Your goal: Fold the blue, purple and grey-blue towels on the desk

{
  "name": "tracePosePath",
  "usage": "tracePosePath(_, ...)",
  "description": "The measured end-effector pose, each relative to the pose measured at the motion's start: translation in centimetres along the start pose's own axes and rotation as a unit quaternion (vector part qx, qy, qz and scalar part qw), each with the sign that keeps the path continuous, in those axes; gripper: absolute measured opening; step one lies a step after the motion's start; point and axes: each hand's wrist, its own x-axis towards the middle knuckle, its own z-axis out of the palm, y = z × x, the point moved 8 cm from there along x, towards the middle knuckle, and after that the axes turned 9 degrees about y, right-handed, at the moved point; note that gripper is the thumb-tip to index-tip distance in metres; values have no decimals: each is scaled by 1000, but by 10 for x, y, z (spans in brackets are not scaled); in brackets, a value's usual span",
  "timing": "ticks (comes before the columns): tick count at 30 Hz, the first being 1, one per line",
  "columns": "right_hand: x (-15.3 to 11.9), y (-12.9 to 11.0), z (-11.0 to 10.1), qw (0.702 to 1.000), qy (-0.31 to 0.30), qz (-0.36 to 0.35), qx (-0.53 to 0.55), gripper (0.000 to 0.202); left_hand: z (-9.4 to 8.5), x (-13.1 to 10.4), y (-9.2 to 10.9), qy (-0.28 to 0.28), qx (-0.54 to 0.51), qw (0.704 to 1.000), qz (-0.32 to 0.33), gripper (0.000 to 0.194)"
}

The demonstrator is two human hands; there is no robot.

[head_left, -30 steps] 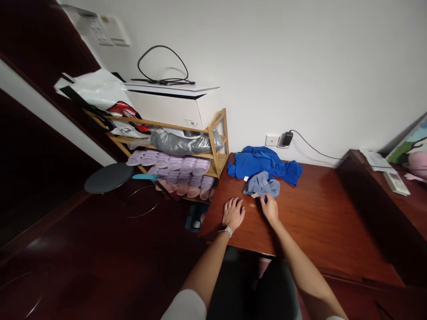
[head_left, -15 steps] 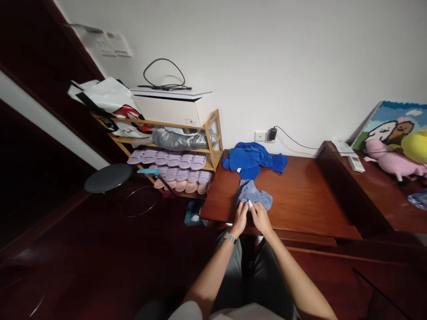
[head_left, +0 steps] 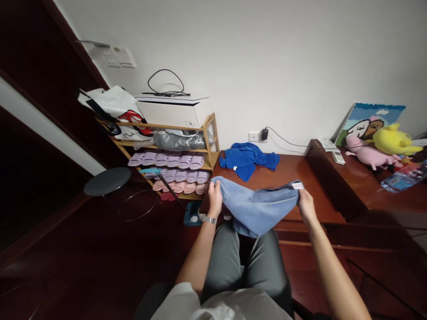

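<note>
A light blue cloth [head_left: 255, 204] hangs stretched between my two hands above my lap, sagging in the middle. Its kind is hard to make out; it could be a towel or a garment. My left hand [head_left: 215, 195] pinches one upper corner. At the opposite corner, beside a small white tag [head_left: 296, 186], my right hand [head_left: 306, 204] is closed on the fabric. Behind it a crumpled bright blue cloth [head_left: 248, 158] with a white label lies on the wooden table [head_left: 293, 171].
To the left, a wooden rack [head_left: 210, 133] holds several slippers [head_left: 173, 159], a white box [head_left: 170, 111] and a bag [head_left: 120, 106]. A round stool [head_left: 107, 181] stands beside it. On the right ledge are plush toys [head_left: 370, 153], a remote [head_left: 338, 157] and a plastic bottle [head_left: 402, 180].
My hands have moved apart and lifted the light blue cloth off the table, spreading it from a crumpled bundle. The bright blue cloth stays on the table.
</note>
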Motion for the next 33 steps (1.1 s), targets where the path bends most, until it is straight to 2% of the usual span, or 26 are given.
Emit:
tracePosePath(3, 17, -21, -24, 999, -23, 1, 26, 59, -10, 20, 24, 4, -57, 998, -10, 37)
tracePosePath(6, 29, -46, -33, 998, -30, -17, 53, 55, -1, 32, 48, -33, -78, 996, -10, 40)
tracePosePath(8, 37, -64, -34, 997, -10, -20, 69, 50, 9, 40, 63, -34, -96, 995, -2, 39)
tracePosePath(13, 53, -104, -18, 992, 22, 19, 119, 30, 34, 69, 98, 21, -163, 986, 5, 37)
tracePosePath(15, 55, -109, -18, 989, 42, 37, 134, 20, 36, 74, 105, 32, -179, 983, 11, 38)
tracePosePath(17, 52, -99, -24, 985, 56, 65, 149, 16, 27, 68, 101, 45, -198, 979, 15, 39)
tracePosePath(18, 48, -88, -28, 983, 57, 84, 156, 17, 18, 60, 94, 55, -208, 977, 10, 39)
tracePosePath(20, 34, -56, -41, 977, 56, 130, 159, 19, -7, 38, 63, 81, -220, 972, -25, 37)
tracePosePath(25, -20, 62, -91, 949, 110, 278, 99, 15, -88, -42, -61, 164, -143, 951, -221, 28)
tracePosePath(27, -41, 105, -114, 927, 137, 339, 82, 14, -112, -71, -102, 177, -102, 934, -292, 23)
tracePosePath(28, -48, 121, -125, 918, 145, 360, 80, 14, -120, -81, -115, 176, -88, 928, -316, 22)
tracePosePath(30, -53, 141, -143, 911, 160, 371, 86, 17, -127, -91, -130, 164, -74, 924, -337, 22)
tracePosePath(33, -40, 142, -157, 917, 184, 339, 99, 19, -118, -83, -127, 145, -67, 932, -324, 25)
